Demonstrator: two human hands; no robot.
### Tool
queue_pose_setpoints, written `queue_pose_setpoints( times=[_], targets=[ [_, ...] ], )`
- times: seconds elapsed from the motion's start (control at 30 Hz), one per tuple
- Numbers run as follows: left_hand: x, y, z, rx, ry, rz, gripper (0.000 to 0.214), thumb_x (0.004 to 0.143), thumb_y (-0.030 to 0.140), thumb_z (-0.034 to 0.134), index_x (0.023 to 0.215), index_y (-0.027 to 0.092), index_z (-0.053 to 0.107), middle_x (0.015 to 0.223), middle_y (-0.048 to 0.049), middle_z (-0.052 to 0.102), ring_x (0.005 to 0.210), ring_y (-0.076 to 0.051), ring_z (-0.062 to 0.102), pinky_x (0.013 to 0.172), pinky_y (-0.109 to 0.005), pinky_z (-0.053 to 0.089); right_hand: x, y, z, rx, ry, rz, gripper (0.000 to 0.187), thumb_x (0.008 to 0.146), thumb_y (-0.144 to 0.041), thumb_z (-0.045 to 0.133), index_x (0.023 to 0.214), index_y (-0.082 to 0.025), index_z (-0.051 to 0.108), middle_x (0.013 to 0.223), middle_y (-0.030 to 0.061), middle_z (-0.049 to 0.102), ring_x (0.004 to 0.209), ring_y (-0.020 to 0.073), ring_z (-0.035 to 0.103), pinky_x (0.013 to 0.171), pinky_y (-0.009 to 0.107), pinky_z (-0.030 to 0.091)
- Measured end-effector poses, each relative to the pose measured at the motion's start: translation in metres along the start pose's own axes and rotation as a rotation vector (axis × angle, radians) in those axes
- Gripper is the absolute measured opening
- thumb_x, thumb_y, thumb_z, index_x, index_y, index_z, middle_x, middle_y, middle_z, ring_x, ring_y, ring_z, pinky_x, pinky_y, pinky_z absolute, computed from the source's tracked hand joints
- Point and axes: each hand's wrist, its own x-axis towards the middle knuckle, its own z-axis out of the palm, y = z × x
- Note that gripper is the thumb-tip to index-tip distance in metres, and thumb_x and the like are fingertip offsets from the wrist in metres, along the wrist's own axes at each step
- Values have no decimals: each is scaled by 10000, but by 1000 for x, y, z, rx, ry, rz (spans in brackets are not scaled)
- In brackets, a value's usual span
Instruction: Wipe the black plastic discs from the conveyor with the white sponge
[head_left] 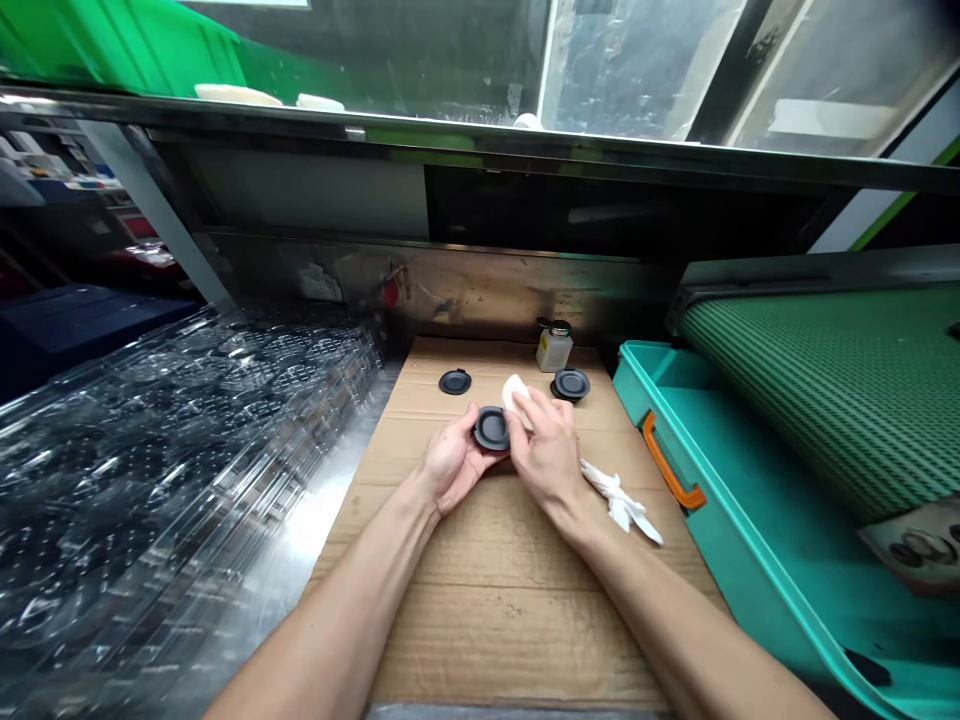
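Your left hand (452, 462) was cupped around a black round cap (491, 429), fingers closed on its rim, holding it face-up just above the cardboard sheet (495, 600). Your right hand (546, 450) was pinched on a small white pad (515, 393), which sat at the cap's upper right edge, touching or almost touching it. By the look of it, you were at the wiping step, with the pad brought to the cap's face. Any further stroke would have called for a firm hold by the rim, so that your fingertips stayed off the wiped surface.

Beyond your hands a single black cap (454, 381) lay to the left and a short stack of caps (571, 384) to the right, with a small white bottle (553, 348) just behind the stack. A crumpled white cloth (621, 500) lay beside your right wrist. A teal bin (720, 540) with an orange handle (670, 470) stood to the right under a green conveyor belt (825, 390), and clear plastic trays (172, 440) were piled on the left
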Motion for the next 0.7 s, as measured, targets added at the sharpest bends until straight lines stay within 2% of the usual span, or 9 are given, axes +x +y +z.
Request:
queue_pose_setpoints(
  times=[0.07, 0.13, 0.23, 0.37, 0.47, 0.53, 0.7],
  targets=[
    [1, 0, -1, -6, -6, -26, 324, 975, 310, 434, 959, 76, 657, 1016, -153, 707, 916, -212, 669, 895, -397, 545, 4, 5, -4, 83, 54, 16, 377, 921, -285, 519, 1277, -173, 572, 1271, 115, 586, 1155, 259, 495, 1021, 422, 402],
    [3, 1, -2, -26, 8, -23, 356, 979, 351, 417, 924, 95, 658, 976, -133, 711, 878, -204, 668, 875, -396, 550, 3, 5, -9, 161, 35, 24, 478, 875, -293, 577, 1332, -173, 503, 1266, 120, 569, 1165, 250, 508, 1025, 400, 414],
    [5, 3, -5, -39, 36, 1, 405, 990, 383, 366, 963, 106, 661, 1013, -132, 707, 941, -220, 665, 876, -388, 546, -2, 1, -13, 205, -104, 51, 536, 819, -302, 635, 1320, -177, 490, 1225, 126, 558, 1133, 246, 542, 995, 378, 446],
    [3, 5, -4, -27, 30, -6, 423, 992, 381, 348, 983, 95, 660, 1069, -148, 695, 1011, -239, 656, 901, -382, 534, -5, -2, -13, 188, -230, 121, 459, 824, -362, 640, 1239, -209, 519, 1147, 99, 590, 1066, 251, 570, 935, 391, 474],
    [1, 1, 1, -75, -36, -25, 416, 986, 381, 366, 964, 88, 661, 1059, -162, 696, 1024, -254, 656, 937, -394, 518, -6, -6, -11, 221, -220, 138, 273, 905, -370, 536, 1132, -219, 554, 1081, 75, 616, 997, 226, 588, 880, 363, 486],
    [-1, -4, 6, -100, -58, -34, 397, 983, 363, 383, 978, 83, 665, 1048, -164, 701, 1042, -254, 652, 976, -390, 497, -6, -10, -10, 238, -206, 105, 215, 931, -331, 484, 1098, -219, 560, 1062, 72, 618, 986, 216, 591, 880, 348, 482],
    [-6, -20, 16, -59, -40, 3, 370, 987, 317, 395, 1135, 100, 657, 1105, -130, 705, 1127, -233, 621, 1058, -365, 438, -3, -17, -4, 124, -58, 184, 288, 948, -334, 436, 1180, -186, 522, 1116, 126, 589, 1018, 255, 591, 875, 385, 488]
  ],
)
